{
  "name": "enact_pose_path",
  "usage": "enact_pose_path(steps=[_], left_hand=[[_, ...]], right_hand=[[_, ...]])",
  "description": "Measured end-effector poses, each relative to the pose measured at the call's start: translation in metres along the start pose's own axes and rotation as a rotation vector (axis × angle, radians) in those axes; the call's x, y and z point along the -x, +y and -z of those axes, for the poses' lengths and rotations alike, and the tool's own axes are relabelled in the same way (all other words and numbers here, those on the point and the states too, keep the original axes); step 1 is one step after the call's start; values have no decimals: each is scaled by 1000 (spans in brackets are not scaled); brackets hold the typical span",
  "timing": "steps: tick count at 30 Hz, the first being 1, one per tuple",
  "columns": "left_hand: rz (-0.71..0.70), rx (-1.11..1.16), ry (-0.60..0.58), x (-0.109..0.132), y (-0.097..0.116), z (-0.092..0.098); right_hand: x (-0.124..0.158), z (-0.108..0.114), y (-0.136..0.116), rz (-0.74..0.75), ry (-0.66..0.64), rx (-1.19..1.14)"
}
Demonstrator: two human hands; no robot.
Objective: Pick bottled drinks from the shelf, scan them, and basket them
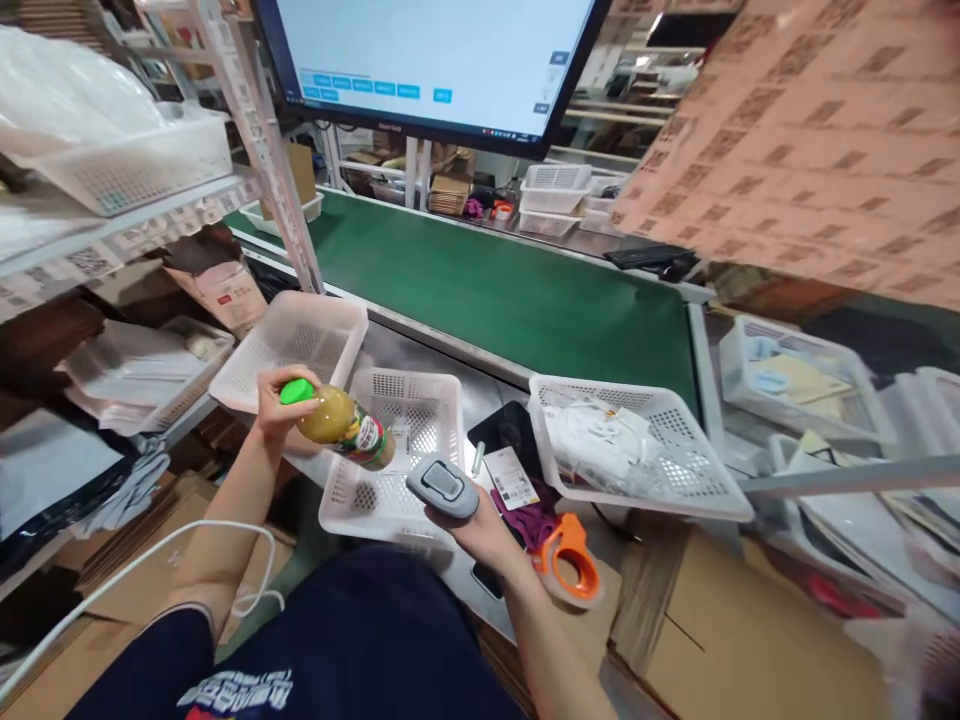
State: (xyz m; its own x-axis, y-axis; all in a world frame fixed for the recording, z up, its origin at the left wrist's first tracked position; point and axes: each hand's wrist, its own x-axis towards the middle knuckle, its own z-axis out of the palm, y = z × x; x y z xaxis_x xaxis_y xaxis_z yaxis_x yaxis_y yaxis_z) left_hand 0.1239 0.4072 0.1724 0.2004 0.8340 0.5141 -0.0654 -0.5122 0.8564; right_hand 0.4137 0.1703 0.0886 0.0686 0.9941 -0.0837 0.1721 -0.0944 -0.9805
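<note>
Navy T-shirt (360,640), white chest print, bare forearms

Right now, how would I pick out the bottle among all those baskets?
Find the green belt; in front of it sit white baskets. Over the middle one, the left hand holds a tilted bottle: yellowish liquid, bright green cap, the only bottle there.

Head camera looks down, close over workbench (420,345).

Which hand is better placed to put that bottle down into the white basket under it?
Left, probably. The left hand already holds the bottle over the basket, while the right hand is busy holding the scanner.
</note>
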Motion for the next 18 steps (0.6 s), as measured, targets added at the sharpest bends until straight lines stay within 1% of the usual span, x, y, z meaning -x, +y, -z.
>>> enact_pose_path(steps=[2, 4, 6, 7, 8, 9, 11, 12, 13, 14, 15, 17, 18], left_hand=[[-90, -5, -196, -19, 14, 3], [-128, 25, -375, -39, 25, 6], [-133, 78, -496, -56, 31, 9], [-128, 100, -510, -62, 32, 9], [-111, 112, -484, -67, 31, 9], [-80, 117, -419, -70, 30, 8], [11, 127, -214, -72, 27, 5], [26, 178, -118, -71, 26, 3], [-1, 285, -56, -70, 26, 0], [-83, 449, -58, -68, 27, -4], [-195, 652, -112, -64, 29, -8], [-401, 1049, -297, -54, 35, -18], [-462, 1185, -369, -48, 40, -23]], right_hand=[[-1, 3, -8, -3, -76, -81], [-4, 4, -20, 21, -145, -126], [-7, 4, -33, 39, -201, -147], [-8, 3, -40, 40, -228, -160], [-10, 2, -46, 38, -254, -172], [-11, 1, -53, 38, -282, -180], [-11, -2, -66, 51, -324, -184], [-11, -4, -72, 62, -340, -186], [-10, -5, -79, 73, -357, -190], [-9, -7, -84, 85, -375, -195], [-8, -9, -90, 92, -398, -203], [-4, -11, -99, 88, -460, -220], [-2, -10, -103, 82, -492, -222]])
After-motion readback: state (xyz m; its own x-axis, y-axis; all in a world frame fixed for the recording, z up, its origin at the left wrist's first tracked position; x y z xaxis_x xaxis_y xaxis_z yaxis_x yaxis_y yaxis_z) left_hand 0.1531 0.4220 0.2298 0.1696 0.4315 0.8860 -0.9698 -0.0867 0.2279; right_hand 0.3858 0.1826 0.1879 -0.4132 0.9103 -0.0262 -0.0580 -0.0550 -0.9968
